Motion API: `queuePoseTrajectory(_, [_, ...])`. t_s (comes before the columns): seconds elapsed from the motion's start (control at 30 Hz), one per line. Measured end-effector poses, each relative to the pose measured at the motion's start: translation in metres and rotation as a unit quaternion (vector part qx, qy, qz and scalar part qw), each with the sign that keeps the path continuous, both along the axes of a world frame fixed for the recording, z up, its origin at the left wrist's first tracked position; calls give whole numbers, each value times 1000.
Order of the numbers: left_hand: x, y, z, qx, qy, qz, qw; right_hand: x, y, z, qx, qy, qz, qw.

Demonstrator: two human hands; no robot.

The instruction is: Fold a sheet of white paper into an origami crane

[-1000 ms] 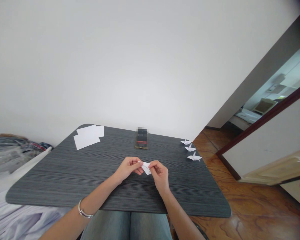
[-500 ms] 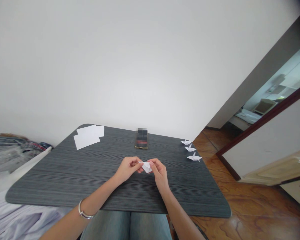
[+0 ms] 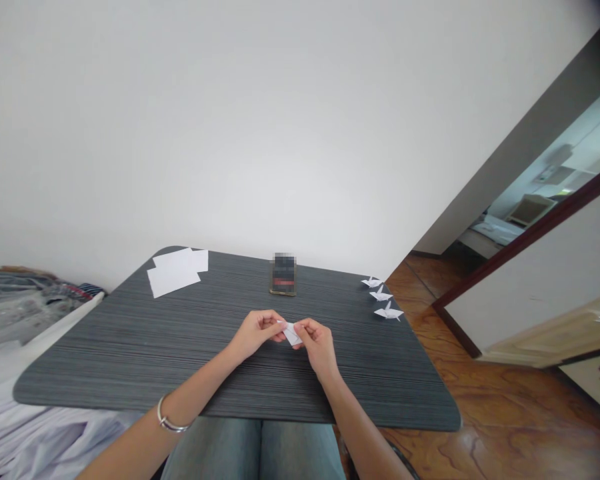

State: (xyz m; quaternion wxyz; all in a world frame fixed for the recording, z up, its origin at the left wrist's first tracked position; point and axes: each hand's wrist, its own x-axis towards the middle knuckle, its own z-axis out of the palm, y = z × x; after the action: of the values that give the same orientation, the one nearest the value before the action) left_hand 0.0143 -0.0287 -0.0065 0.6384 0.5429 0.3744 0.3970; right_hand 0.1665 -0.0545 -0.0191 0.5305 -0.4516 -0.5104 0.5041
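A small piece of folded white paper (image 3: 292, 335) is held just above the dark table, near its middle. My left hand (image 3: 258, 333) pinches its left corner between thumb and fingers. From the right, my right hand (image 3: 315, 341) grips the other side, its thumb lying across the paper's front face. Part of the paper is hidden behind the fingers. Three folded white paper cranes (image 3: 389, 311) stand in a row along the table's right edge, apart from both hands.
Overlapping white paper sheets (image 3: 175, 275) lie at the back left of the table (image 3: 130, 347). A phone (image 3: 283, 275) sits at the back centre, close to the wall. Clothes and fabric (image 3: 25, 307) are heaped left of the table; wooden floor shows on the right.
My right thumb and fingers have shifted slightly left over the folded paper, covering more of it. The paper looks a little more tilted. My left hand stays nearly in place.
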Motion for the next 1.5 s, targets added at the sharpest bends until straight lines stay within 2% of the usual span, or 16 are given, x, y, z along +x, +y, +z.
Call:
queuePoseTrajectory(0.2, [0, 1, -2, -24, 12, 17, 1000, -1, 1, -1, -7, 0, 6, 1000])
queuePoseTrajectory(0.73, [0, 2, -3, 12, -1, 47, 999, 0, 0, 2, -20, 41, -15, 999])
queuePoseTrajectory(0.9, [-1, 3, -4, 12, -11, 42, 999, -1, 0, 1, -22, 40, 10, 999])
queuePoseTrajectory(1.17, [0, 3, -5, -5, -9, 32, 999, 0, 1, -2, -1, 31, -1, 1000])
queuePoseTrajectory(1.37, [0, 2, -6, 18, -2, 37, 999, 0, 0, -1, -15, 23, -13, 1000])
queuePoseTrajectory(1.5, [-1, 2, -6, 26, 11, 31, 999, -1, 1, -4, -33, 9, 22, 999])
